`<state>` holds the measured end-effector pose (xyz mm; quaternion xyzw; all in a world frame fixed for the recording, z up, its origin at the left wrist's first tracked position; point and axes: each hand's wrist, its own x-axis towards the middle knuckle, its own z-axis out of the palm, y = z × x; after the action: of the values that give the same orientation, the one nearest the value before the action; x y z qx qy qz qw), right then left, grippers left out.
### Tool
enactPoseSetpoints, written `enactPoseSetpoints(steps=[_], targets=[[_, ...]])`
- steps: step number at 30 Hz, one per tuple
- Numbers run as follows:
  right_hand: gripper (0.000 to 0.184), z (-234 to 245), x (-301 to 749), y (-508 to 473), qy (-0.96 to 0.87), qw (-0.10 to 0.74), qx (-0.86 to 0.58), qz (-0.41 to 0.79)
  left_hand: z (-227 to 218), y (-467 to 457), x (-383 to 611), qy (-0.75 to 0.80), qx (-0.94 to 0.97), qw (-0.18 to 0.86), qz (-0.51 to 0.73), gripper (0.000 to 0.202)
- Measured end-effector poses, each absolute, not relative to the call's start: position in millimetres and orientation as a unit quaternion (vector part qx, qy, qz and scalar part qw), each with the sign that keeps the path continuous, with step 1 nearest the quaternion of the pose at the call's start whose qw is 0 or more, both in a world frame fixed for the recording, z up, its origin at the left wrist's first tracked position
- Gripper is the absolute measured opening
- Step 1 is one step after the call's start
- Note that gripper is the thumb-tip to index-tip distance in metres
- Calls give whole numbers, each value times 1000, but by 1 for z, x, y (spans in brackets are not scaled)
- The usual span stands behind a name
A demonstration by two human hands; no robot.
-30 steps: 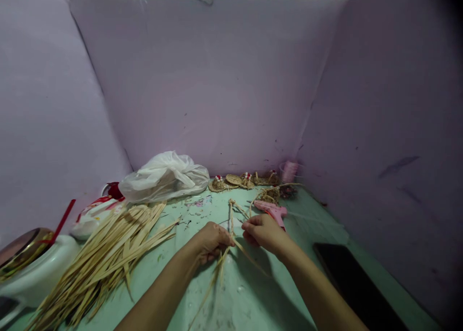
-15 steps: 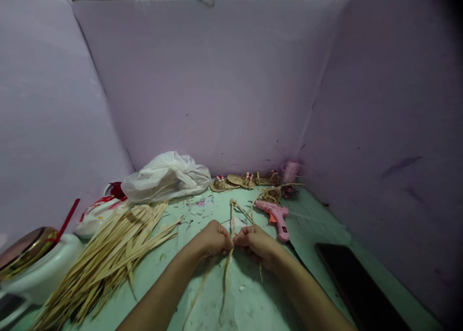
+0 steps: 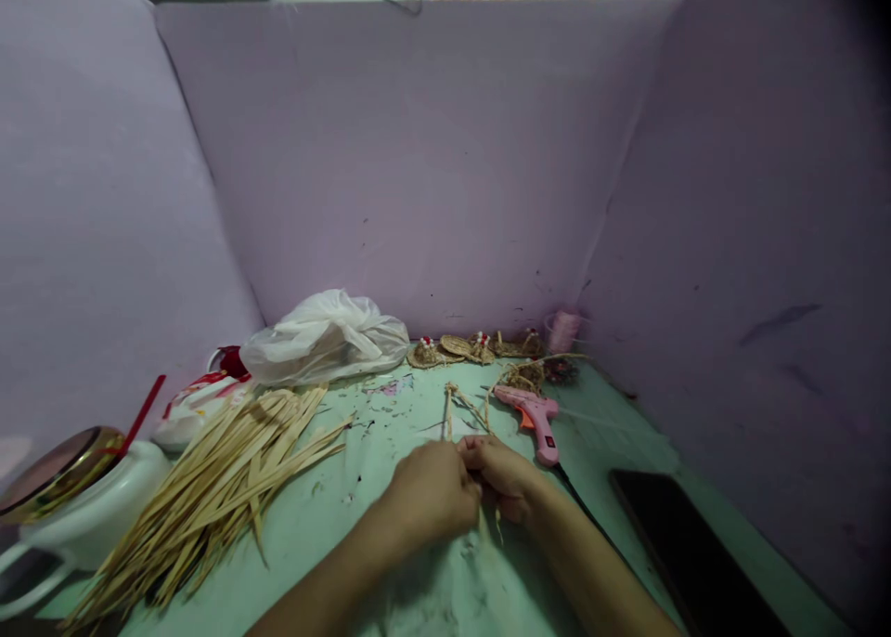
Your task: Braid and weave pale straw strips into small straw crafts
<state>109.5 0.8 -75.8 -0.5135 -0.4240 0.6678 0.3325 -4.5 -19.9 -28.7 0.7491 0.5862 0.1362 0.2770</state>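
Observation:
A thin braid of straw-coloured fibre [image 3: 449,416] runs up from between my hands and bends over toward the pink glue gun. My left hand [image 3: 437,490] is closed, its back toward me, over the lower part of the braid. Right against it, my right hand [image 3: 502,474] pinches the same braid from the other side. The exact grip of the fingers is partly hidden by the left hand. Loose strand ends hang faintly below the hands. Just beyond my right hand lies the pink hot glue gun [image 3: 535,416].
Flat dry straw strips [image 3: 209,488] lie at left beside a white pot [image 3: 104,498]. A white plastic bag [image 3: 327,340], small woven straw hats [image 3: 456,347] and a pink thread spool [image 3: 562,331] line the back. A dark phone-like slab [image 3: 689,544] lies at right.
My left hand has moved right and turned over the braid, meeting my right hand. The hanging strands are now mostly covered. The view has shifted slightly.

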Motion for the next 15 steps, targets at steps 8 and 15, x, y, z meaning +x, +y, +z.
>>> enactPoseSetpoints(steps=[8, 15], targets=[[10, -77, 117, 0, -433, 309, -498, 685, -31, 14, -17, 584, 461, 635, 205, 18], [14, -72, 120, -1, -477, 293, -497, 663, -56, 21, -23, 516, 431, 727, 142, 12]])
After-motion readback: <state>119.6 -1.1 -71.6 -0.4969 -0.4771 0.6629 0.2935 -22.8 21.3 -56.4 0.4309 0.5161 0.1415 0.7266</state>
